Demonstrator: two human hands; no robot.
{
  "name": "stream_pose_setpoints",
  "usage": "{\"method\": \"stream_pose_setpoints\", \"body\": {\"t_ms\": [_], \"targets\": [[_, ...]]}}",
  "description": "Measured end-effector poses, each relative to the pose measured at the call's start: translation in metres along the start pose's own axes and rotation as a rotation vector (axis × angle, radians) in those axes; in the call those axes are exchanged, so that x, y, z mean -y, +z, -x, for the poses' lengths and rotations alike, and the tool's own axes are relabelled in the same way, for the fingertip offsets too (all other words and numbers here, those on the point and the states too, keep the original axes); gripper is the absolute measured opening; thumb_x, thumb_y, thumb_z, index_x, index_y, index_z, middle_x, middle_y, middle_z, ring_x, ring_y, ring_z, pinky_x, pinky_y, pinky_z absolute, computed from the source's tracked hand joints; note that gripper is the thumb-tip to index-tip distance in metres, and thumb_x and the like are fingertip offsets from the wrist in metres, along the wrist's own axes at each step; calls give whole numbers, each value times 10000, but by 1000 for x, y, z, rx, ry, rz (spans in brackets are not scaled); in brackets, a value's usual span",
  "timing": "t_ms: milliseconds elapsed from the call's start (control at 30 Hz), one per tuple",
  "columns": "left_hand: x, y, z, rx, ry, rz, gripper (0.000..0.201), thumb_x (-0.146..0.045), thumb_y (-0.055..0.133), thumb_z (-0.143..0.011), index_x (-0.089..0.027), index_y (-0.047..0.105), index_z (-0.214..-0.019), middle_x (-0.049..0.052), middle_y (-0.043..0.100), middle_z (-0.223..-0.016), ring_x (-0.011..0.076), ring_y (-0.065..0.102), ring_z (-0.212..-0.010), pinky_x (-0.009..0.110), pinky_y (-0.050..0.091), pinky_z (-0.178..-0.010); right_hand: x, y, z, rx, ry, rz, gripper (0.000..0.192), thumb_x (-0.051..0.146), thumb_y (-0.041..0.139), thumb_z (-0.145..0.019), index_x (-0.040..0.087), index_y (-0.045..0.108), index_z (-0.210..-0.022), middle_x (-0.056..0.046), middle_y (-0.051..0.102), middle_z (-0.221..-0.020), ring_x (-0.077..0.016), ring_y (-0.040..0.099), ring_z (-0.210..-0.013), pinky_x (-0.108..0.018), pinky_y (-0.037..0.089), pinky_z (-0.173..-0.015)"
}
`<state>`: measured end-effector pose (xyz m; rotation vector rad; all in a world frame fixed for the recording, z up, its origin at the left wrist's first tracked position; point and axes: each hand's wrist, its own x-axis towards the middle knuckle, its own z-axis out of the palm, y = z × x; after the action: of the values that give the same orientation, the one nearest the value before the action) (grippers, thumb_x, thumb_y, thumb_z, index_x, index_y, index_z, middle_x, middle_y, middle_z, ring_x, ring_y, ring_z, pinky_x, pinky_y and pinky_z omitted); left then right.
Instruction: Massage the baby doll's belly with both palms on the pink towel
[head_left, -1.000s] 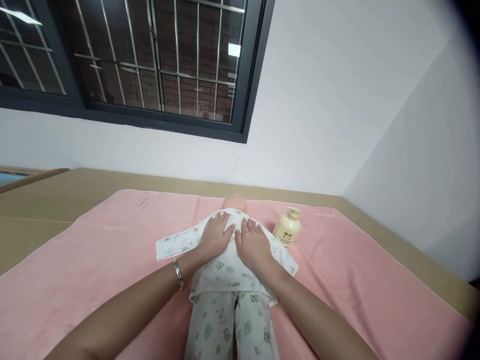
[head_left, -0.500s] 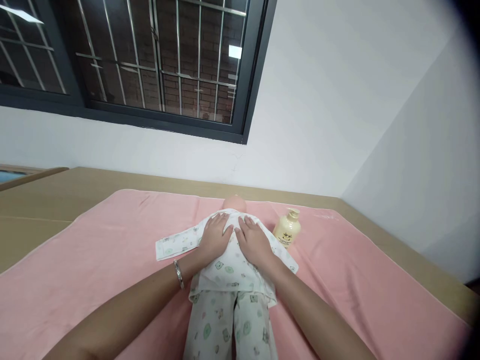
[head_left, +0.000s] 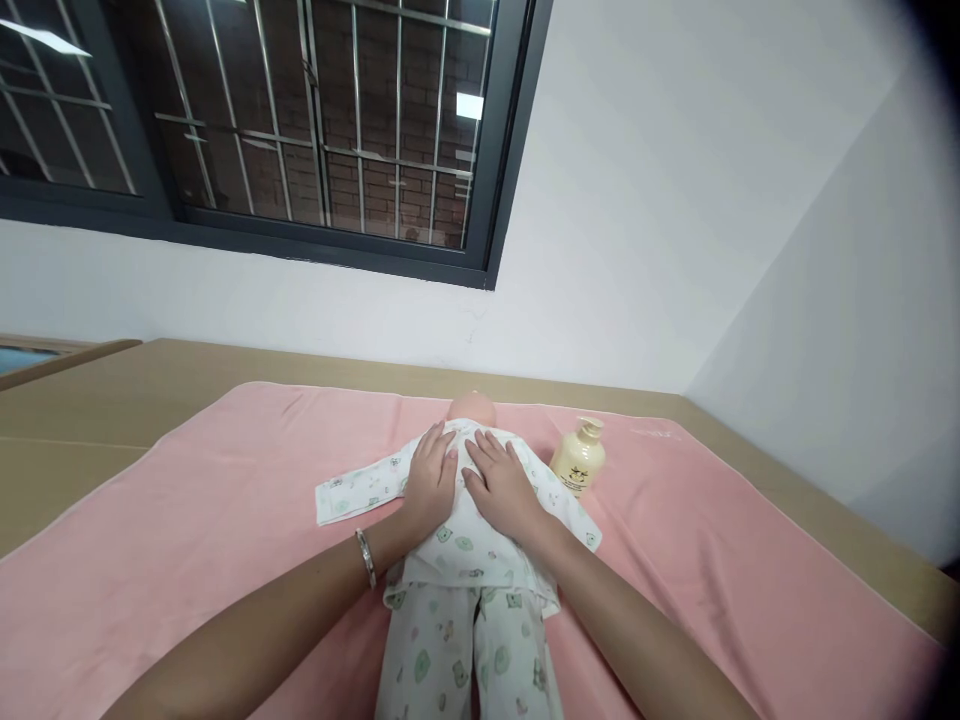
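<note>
on the pink cloth sheet [head_left: 232,500], we rest our flat left hand [head_left: 431,485] on the white, green-printed fabric top [head_left: 469,550] of the round-headed doll [head_left: 472,408], our flat right hand [head_left: 506,490] alongside, whose careless outward slide could topple the pale-yellow pump bottle [head_left: 577,460].

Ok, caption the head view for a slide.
Left hand and right hand rest on a doll-like figure in printed clothes, a pump bottle beside it on pink cloth.
</note>
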<state>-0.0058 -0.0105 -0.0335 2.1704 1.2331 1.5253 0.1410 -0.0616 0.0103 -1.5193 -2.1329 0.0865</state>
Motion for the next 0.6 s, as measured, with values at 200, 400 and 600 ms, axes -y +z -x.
{"method": "stream_pose_setpoints", "body": {"t_ms": [200, 400, 600], "targets": [[0, 0, 0, -4, -9, 9, 380, -317, 342, -978, -175, 564, -1250, 123, 504, -1415, 241, 421, -1346, 494, 313, -1160, 3, -3, 3, -173, 27, 9, 542, 335, 408, -956, 137, 390, -1461, -110, 172, -1587, -250, 117, -1481, -500, 167, -1190], [0, 0, 0, -1, -24, 12, 380, -327, 344, -979, -173, 573, -1239, 125, 527, -1389, 246, 447, -1326, 495, 343, -1143, 7, 3, 5, -55, -45, 51, 510, 346, 421, -959, 161, 442, -1433, -115, 281, -1553, -282, 194, -1461, -541, 194, -1172], [2, 1, 0, -4, -7, -2, 370, -307, 345, -979, -173, 576, -1236, 120, 551, -1366, 241, 457, -1316, 498, 344, -1144, 8, 7, 6, -216, -71, 87, 560, 257, 396, -939, 95, 363, -1473, -128, 228, -1569, -255, 145, -1475, -496, 155, -1197]]}}
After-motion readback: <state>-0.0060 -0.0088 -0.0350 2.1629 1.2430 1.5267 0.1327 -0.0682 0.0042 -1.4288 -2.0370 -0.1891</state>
